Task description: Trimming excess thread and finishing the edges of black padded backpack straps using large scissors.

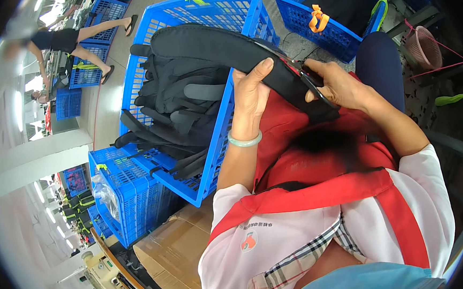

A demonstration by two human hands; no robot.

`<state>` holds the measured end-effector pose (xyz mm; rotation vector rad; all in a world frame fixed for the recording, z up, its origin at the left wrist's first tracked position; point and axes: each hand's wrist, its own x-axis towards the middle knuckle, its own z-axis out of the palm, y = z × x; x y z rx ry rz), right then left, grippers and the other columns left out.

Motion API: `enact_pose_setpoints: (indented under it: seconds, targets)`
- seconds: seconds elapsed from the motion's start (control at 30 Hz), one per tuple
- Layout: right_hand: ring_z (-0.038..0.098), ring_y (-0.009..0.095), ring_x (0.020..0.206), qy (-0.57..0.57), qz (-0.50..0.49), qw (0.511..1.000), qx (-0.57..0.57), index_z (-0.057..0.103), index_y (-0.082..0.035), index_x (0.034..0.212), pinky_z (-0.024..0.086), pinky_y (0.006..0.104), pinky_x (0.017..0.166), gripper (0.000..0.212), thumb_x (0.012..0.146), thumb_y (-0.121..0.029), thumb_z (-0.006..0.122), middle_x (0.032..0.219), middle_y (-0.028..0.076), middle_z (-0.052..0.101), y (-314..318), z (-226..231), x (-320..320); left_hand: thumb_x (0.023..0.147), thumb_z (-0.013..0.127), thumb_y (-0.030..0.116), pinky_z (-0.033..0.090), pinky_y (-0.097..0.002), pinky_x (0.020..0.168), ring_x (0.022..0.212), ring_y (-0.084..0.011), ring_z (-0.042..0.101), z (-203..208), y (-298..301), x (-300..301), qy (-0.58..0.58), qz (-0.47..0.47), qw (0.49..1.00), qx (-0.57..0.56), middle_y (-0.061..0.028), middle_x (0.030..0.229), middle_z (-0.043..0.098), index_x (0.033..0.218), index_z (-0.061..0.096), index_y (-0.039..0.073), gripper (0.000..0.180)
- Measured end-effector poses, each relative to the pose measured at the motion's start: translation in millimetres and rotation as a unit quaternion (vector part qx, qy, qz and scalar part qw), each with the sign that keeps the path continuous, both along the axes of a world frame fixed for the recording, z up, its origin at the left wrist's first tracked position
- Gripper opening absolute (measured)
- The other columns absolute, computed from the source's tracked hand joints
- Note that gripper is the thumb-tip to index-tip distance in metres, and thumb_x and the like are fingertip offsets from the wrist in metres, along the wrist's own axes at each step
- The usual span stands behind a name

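My left hand [250, 92], wearing a pale bangle, grips a long black padded strap [203, 45] with the thumb on top. The strap curves from over the blue crate down across my red apron [288, 113]. Closed round a pair of scissors [306, 79] is my right hand [337, 86]. These scissors have dark handles and some red near the pivot, and their blades lie along the strap's far edge. Whether the blades touch the fabric I cannot tell. Many similar black straps [177, 97] lie heaped in the blue crate [216, 161] on my left.
Another blue crate [309, 31] with black pieces and an orange tie stands ahead right. Stacked crates [138, 196] and a cardboard box [169, 256] are at my left. A pink basket [423, 48] sits far right. Another person [66, 42] stands at far left, near a sewing machine [103, 274].
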<state>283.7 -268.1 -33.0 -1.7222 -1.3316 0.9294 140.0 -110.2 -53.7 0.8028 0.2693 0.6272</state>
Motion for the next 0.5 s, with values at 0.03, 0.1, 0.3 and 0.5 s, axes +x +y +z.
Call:
enact_pose_setpoints:
  seconds: [0.03,0.1,0.3,0.5]
  targets:
    - [0.051,0.039,0.062,0.001,-0.006,1.0,0.022,0.053,0.003,0.097,0.041,0.0428,0.059,0.057,0.076,-0.044,0.077,0.066,0.022,0.052,-0.3,-1.8,-0.3,0.081,0.07,-0.003,0.054,-0.0329,0.083,0.087,-0.0178,0.065,0.0,0.6,-0.9,0.001,0.002,1.0,0.0,-0.0077,0.097,0.066,0.105,0.062,0.003,0.026]
    - [0.05,0.039,0.062,0.009,-0.004,1.0,0.002,0.053,0.003,0.098,0.04,0.0425,0.059,0.057,0.076,-0.043,0.077,0.065,0.022,0.052,-0.1,2.8,1.1,0.082,0.069,-0.001,0.055,-0.0338,0.083,0.089,-0.0181,0.065,3.5,2.0,-2.1,-0.013,-0.017,1.0,0.019,-0.0079,0.098,0.066,0.105,0.062,0.003,0.024]
    - [0.046,0.033,0.06,-0.014,-0.002,1.0,0.002,0.052,0.002,0.098,0.039,0.0397,0.058,0.057,0.076,-0.044,0.077,0.064,0.019,0.05,1.8,10.5,-1.3,0.082,0.068,-0.003,0.053,-0.0378,0.088,0.094,-0.0211,0.064,26.3,17.5,-5.6,-0.041,0.026,0.998,0.027,-0.009,0.1,0.065,0.109,0.06,0.004,0.029]
    - [0.045,0.032,0.061,-0.011,-0.006,1.0,0.011,0.048,0.002,0.095,0.039,0.0382,0.058,0.057,0.075,-0.042,0.079,0.065,0.019,0.047,3.6,14.5,1.6,0.081,0.069,-0.005,0.056,-0.0317,0.079,0.08,-0.0165,0.067,35.1,5.0,-1.7,-0.028,0.047,0.997,0.048,-0.0065,0.088,0.068,0.094,0.066,0.002,0.015]
